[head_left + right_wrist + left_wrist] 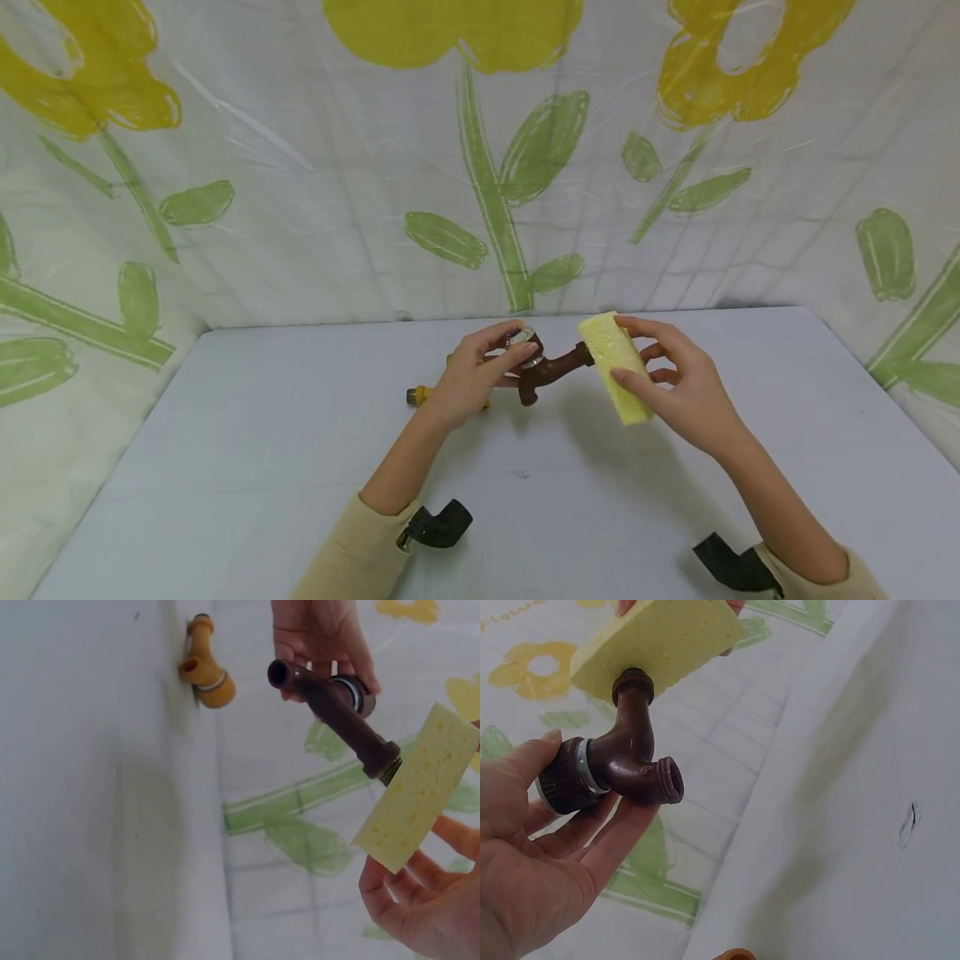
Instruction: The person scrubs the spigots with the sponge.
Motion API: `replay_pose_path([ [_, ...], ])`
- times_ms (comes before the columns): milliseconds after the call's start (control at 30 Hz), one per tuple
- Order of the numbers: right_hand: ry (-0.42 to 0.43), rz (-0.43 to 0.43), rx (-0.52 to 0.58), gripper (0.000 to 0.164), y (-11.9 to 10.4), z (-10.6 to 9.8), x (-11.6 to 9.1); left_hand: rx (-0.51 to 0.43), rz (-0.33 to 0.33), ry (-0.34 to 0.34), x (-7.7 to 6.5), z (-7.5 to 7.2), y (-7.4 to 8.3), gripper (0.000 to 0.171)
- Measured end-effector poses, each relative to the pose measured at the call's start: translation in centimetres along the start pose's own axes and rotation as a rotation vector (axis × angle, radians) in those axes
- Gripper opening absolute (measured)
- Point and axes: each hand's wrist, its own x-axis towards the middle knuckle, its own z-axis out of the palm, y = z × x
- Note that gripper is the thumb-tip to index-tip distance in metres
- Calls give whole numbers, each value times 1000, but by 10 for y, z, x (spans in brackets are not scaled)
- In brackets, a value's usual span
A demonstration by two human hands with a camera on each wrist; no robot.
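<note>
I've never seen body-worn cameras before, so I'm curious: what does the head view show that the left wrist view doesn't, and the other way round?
Only the head view shows both beige sleeves and the black attachments near the cuffs.

Only the left wrist view shows the open spout mouth of the brown tap and some lettering on the flowered backdrop.

Both show that tap in the left hand, the yellow sponge in the right hand (only partly seen from the wrist), the backdrop and the table.
</note>
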Motion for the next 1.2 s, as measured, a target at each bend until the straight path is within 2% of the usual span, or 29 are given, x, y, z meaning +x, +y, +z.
replay_pose_path([
  [267,-35,18,44,51,2,-4,2,14,35,-41,-2,-1,1,39],
  [500,-60,25,61,51,3,-5,3,6,35,-50,-1,-1,0,37],
  [633,-45,43,46,52,3,-5,3,-18,27,-57,-1,0,0,35],
  [733,-21,40,-20,56,2,-5,2,-21,19,-40,-1,1,0,35],
  [833,30,-4,-124,62,1,-3,1,-18,15,-25,-1,2,0,33],
  [933,109,-95,-224,67,-1,0,2,-39,18,-26,0,2,0,29],
  [1067,199,-207,-317,70,-3,4,2,-94,27,-40,0,4,-1,23],
  [1200,240,-259,-390,75,-5,8,0,-141,19,-46,0,3,-3,24],
])
